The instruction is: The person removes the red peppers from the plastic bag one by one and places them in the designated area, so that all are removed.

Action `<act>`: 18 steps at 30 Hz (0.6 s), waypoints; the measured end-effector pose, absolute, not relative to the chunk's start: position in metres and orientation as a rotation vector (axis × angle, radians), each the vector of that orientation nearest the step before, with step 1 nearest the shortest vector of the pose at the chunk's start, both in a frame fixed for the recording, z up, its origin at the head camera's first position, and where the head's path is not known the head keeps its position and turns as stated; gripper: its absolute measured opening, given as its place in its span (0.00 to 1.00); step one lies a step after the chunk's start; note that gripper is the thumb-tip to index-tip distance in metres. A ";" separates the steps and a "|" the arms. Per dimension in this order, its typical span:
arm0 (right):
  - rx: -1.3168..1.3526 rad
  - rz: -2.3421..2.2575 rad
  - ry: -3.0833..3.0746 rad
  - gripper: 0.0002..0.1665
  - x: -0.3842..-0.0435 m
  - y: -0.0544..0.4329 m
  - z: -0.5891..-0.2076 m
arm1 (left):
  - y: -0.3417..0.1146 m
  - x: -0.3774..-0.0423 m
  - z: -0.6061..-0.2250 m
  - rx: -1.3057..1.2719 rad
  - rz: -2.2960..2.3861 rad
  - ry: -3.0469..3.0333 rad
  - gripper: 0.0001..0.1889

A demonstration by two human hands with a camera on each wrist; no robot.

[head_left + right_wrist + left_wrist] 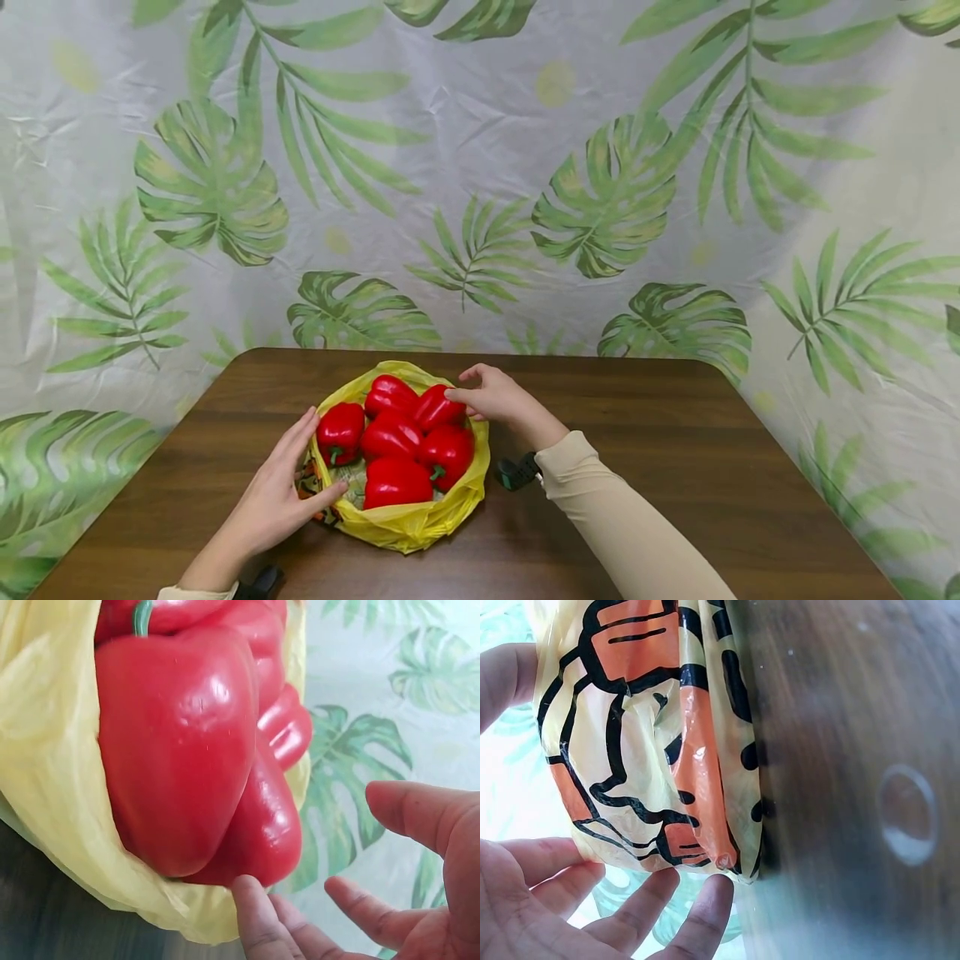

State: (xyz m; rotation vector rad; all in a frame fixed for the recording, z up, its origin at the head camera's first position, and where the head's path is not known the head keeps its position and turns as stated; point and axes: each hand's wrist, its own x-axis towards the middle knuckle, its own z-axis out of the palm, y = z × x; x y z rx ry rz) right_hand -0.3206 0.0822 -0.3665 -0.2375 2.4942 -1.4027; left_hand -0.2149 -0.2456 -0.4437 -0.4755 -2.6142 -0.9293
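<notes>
Here, red peppers (392,435) lie between the hands (276,492) (497,398) (both loosely spread).

"How many red peppers (392,433) are showing?"

"Six are showing, and one yellow bag (408,532) is holding them."

"What else is appearing in pairs?"

"One left hand (279,498) and one right hand (497,398) are making two (two pale sleeves (630,517) and two black wrist devices (517,473) are appearing too)."

"How many larger things are filling the view?"

"One table (645,433) and one leaf-printed cloth (480,125) are filling it."

Red peppers (392,436), glossy — inside yellow bag (408,529)
</notes>
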 end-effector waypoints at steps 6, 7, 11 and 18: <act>-0.220 -1.366 2.476 0.33 -0.326 0.078 -0.364 | -0.246 -0.215 -0.445 -0.463 -0.891 -2.616 0.55; -0.219 -1.363 2.470 0.34 -0.327 0.077 -0.364 | -0.246 -0.215 -0.445 -0.463 -0.890 -2.617 0.55; -0.204 -1.334 2.483 0.33 -0.330 0.073 -0.364 | -0.245 -0.215 -0.446 -0.467 -0.892 -2.624 0.55; -0.156 -1.228 2.574 0.27 -0.336 0.065 -0.369 | -0.245 -0.215 -0.446 -0.490 -0.932 -2.620 0.55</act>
